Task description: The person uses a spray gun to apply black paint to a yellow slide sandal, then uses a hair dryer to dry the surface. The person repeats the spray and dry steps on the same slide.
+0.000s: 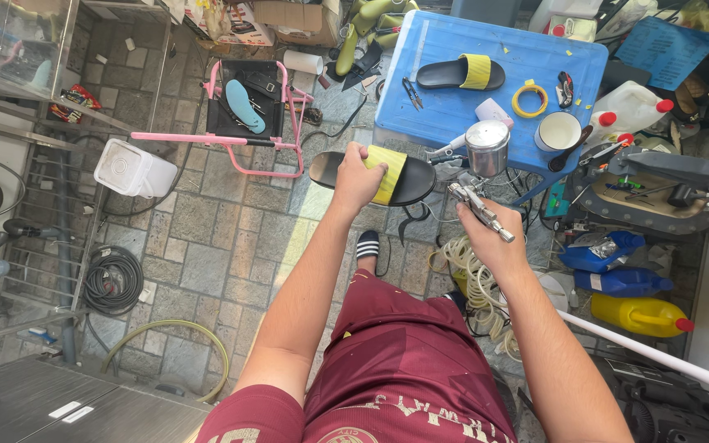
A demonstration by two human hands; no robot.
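My left hand [357, 182] is clamped around the yellow strap of a black slide sandal [375, 178], holding it out in the air over the stone-tiled floor [207, 246], just short of the blue table [494, 82]; my right hand [486, 230] is wrapped shut on a metal spray gun [482, 209] whose steel cup [487, 148] stands upright just beside the sandal's toe end; I judge the main risk to be overspray, since my thumb and knuckles lie right on the strap and anything aimed at the sole would coat my skin too; the grip is by the strap alone, so the sandal could twist or sag and meet the nozzle, smearing a wet surface; the pale coiled hose [473, 283] lies looped by my leg, and a snag there could jerk the gun off its line; the second sandal [461, 74] and the white cup [557, 131] on the table sit near enough to catch stray mist.
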